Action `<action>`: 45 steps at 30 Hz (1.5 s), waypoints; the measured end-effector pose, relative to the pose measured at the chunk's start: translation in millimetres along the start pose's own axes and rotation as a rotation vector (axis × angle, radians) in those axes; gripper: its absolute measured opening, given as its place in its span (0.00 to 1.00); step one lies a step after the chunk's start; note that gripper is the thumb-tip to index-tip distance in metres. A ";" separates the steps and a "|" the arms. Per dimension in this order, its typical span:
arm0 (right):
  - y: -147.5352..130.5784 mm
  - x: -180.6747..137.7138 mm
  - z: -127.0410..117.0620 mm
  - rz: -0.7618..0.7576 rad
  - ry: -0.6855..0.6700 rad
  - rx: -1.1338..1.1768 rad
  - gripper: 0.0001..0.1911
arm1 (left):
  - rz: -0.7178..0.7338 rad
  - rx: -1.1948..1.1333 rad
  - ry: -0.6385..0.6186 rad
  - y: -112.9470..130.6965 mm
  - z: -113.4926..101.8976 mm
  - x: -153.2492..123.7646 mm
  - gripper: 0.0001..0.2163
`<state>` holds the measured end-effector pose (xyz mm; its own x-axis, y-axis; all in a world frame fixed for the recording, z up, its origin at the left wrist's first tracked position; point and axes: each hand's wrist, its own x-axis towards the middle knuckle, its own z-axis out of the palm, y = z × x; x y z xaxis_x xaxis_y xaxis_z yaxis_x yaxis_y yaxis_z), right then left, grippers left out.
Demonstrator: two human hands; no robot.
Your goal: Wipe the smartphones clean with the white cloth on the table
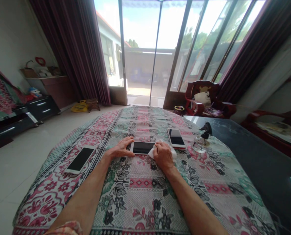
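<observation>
A white smartphone [143, 148] with a dark screen lies sideways on the patterned tablecloth [145, 195] in front of me. My left hand [122, 148] grips its left end, thumb at the near edge and fingers at the far edge. At its right end my right hand [163, 154] is closed on a white tissue [151, 152], pressed against the screen. More of the tissue sticks out to the right of that hand. Another white smartphone [176, 137] lies just beyond my right hand. Off to the left rests a further white smartphone [80, 159], screen up.
Right of the phones stands a clear glass container [200, 143] with a black top [206, 130]. A dark table [253, 156] adjoins on the right. Beyond are a wooden armchair [204, 98], glass doors [145, 65], and black drawers [42, 107] at left.
</observation>
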<state>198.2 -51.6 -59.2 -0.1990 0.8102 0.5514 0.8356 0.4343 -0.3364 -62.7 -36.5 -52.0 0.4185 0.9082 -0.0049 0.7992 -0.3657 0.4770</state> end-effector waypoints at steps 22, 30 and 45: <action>-21.8 1.0 3.1 -0.045 -0.132 -0.066 0.13 | 0.015 0.018 0.017 -7.1 5.2 3.6 0.36; 5.5 2.7 -0.7 0.095 -0.058 -0.051 0.13 | -0.007 -0.042 0.000 2.4 -2.0 -1.1 0.37; -17.0 -2.4 -9.4 -0.280 -0.015 0.126 0.17 | -0.005 -0.032 0.019 9.6 -3.1 -3.5 0.35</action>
<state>189.3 -64.6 -47.6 -0.4208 0.6574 0.6252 0.6772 0.6861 -0.2657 -57.9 -42.5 -44.7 0.4063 0.9137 0.0097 0.7866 -0.3551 0.5051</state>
